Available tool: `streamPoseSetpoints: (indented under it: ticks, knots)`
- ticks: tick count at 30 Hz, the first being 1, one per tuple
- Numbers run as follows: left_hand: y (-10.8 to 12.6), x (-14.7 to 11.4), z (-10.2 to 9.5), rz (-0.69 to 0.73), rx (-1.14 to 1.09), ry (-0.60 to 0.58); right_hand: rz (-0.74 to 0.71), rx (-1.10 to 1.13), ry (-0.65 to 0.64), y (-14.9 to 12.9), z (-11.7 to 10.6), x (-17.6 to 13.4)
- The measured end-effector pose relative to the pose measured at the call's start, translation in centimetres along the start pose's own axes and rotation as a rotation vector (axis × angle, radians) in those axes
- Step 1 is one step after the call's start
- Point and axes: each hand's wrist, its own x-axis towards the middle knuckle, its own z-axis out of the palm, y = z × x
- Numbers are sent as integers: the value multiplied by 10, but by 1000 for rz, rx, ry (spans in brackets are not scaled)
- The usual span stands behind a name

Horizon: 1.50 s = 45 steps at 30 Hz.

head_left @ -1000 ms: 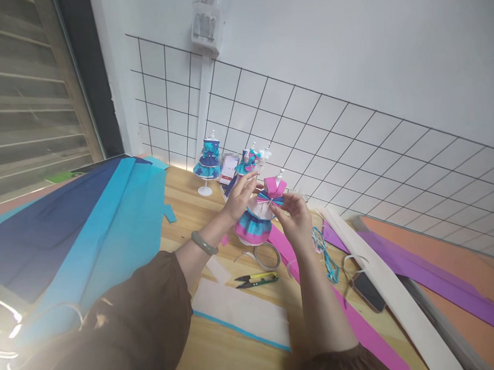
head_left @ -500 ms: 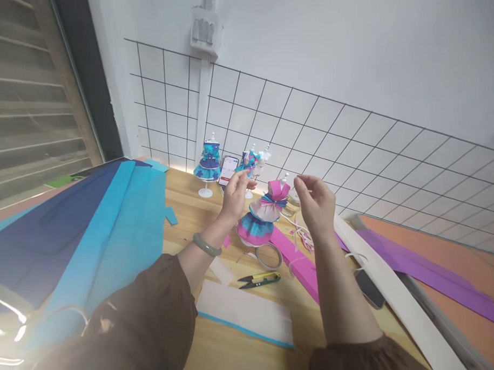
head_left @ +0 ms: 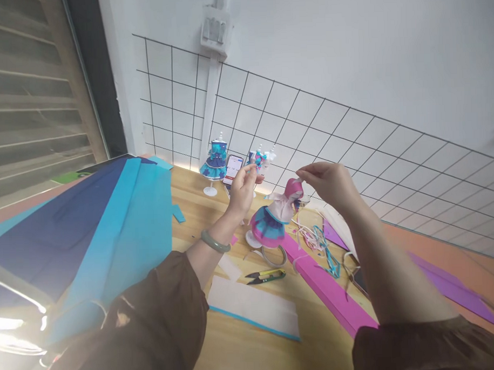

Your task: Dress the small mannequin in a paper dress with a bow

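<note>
A miniature dress form (head_left: pixel 269 223) wears a small dress with a pink top, a whitish ruffle and a blue and pink skirt. Its stand is tilted over the table. My right hand (head_left: pixel 330 182) pinches the knob at its top between thumb and fingers. To the left of the dress hovers my left hand (head_left: pixel 244 190), fingers loosely bent and apart, with nothing seen in them. A green bangle (head_left: pixel 215 241) circles my left wrist. Below the skirt lie a roll of tape (head_left: pixel 275 255) and yellow-handled thread snips (head_left: pixel 266 275).
Behind stand a blue dress form (head_left: pixel 214 162), a phone (head_left: pixel 233 169) and other small dressed forms (head_left: pixel 262 158) by the wire grid (head_left: pixel 264 92). Blue fabric (head_left: pixel 143 221) covers the left side. A pink strip (head_left: pixel 327 290), tangled ribbons (head_left: pixel 314 239) and a white folded piece (head_left: pixel 255 306) lie in front.
My right hand has taken the knob of the dress form, which has turned and tipped to the right. The left hand stays beside it. The view has shifted slightly.
</note>
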Motion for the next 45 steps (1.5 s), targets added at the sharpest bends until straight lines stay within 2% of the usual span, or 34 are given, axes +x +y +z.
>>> streamPoseSetpoints:
  ticks: [7, 12, 15, 19, 23, 32, 40, 45]
  knots:
    - [6, 0, 0, -34, 23, -39, 66, 142, 45, 2, -11, 1]
    - [-2, -4, 0, -85, 249, -234, 65, 185, 86, 8, -9, -1]
    - [-5, -9, 1, -189, 328, -274, 61, 215, 120, 14, -8, -1]
    - [-2, -13, 6, -359, 213, -305, 70, 230, 163, 17, -8, -3]
    - [0, -16, 11, -447, 104, -288, 71, 234, 183, 15, -8, -6]
    - [-5, -21, 13, -458, 88, -363, 132, 230, 194, 18, -10, -7]
    - [4, -23, 12, -489, 88, -423, 144, 243, 179, 21, -9, -6]
    - [-5, -21, 11, -465, 88, -441, 148, 249, 180, 23, -7, -3]
